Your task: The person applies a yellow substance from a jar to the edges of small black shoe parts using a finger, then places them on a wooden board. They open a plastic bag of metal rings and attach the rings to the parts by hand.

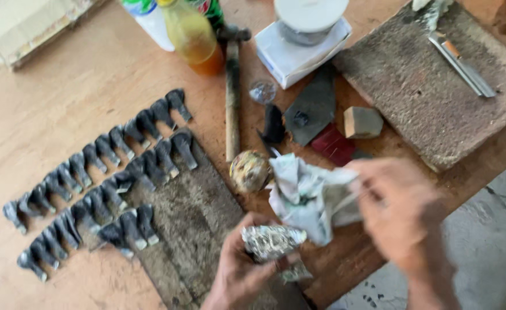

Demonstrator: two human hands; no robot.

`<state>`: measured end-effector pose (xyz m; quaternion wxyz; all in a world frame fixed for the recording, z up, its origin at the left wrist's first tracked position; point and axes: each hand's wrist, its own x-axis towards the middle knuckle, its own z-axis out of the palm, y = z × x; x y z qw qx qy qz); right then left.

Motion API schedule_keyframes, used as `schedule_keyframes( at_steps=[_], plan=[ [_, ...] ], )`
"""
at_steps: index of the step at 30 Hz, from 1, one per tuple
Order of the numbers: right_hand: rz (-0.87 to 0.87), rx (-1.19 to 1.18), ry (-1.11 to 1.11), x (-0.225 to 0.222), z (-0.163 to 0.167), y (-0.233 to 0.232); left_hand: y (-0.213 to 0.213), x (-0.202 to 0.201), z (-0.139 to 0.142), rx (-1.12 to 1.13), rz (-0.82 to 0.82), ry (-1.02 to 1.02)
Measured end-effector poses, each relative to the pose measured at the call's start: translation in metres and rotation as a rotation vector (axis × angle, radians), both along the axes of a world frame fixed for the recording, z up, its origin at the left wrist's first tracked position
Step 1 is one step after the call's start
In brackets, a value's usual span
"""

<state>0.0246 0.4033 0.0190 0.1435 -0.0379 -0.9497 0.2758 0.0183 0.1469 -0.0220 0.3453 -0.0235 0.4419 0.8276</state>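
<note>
The small shiny silver lump (271, 241), bumpy like crushed foil, sits low in the middle of the picture, just above the edge of the wooden table (63, 86). The left hand (238, 272) holds it from below, with the thumb and fingers pinching it tight. Just above it hangs a crumpled piece of grey-white paper (310, 198), and the right hand (399, 215) grips that paper; this hand is blurry, so I cannot tell just how its fingers sit. To wipe the lump well, I think the left hand should keep it firm and turn it a bit at a time, while the paper rubs each side softly so no piece flies off. Beside the paper rests a round speckled stone ball (248, 171). A hammer with a long wooden handle (232, 97) lies near it. To the left, many little dark metal pieces (92, 172) lie in neat rows, some on a dark flat board (195, 229). Farther back stand plastic bottles (193, 34).
</note>
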Motion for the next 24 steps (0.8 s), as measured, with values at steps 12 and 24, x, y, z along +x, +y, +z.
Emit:
schedule_keyframes(
  at_steps=[12, 24],
  plan=[
    [0.049, 0.117, 0.019, -0.015, -0.032, -0.043, -0.043, -0.021, 0.006, -0.368, 0.059, 0.298],
    [-0.017, -0.017, -0.213, 0.028, -0.039, -0.072, -0.04, -0.024, -0.008, -0.243, 0.124, 0.354]
  ],
)
